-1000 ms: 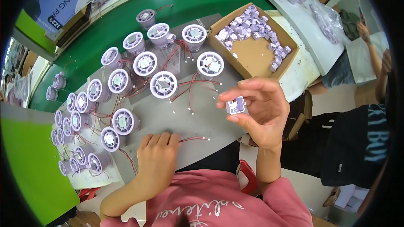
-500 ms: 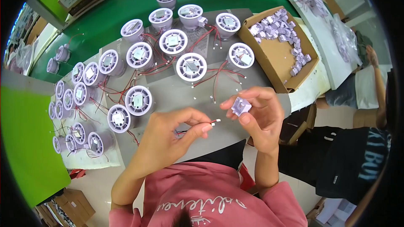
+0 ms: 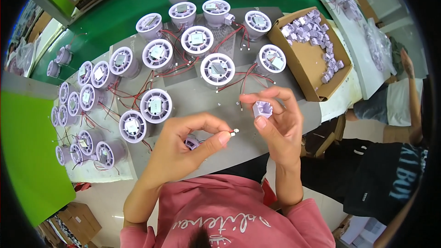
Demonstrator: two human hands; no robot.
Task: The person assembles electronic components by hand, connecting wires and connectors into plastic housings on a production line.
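Pinched between the thumb and forefinger of my left hand (image 3: 186, 144) are thin wires ending in small white connectors (image 3: 234, 132). Under that hand, a lavender round housing (image 3: 192, 142) is mostly hidden by the fingers. My right hand (image 3: 280, 131) holds a small lavender plastic block (image 3: 262, 109), hollow on its upper side, between thumb and fingers. The connectors and the block are a short gap apart, not touching. Beyond my hands stands a lavender round housing (image 3: 217, 70) with a pale square part on its spoked top.
Many similar housings with red and black wires (image 3: 183, 66) stand across the grey mat (image 3: 193, 98). A cardboard box (image 3: 305, 76) of small lavender blocks lies at the far right. Behind runs a green surface (image 3: 138, 2). Another person (image 3: 376, 170) is at the right.
The block in my right hand has turned so its hollow side shows more upward. My left hand keeps its pinch on the wires. The view has shifted slightly.
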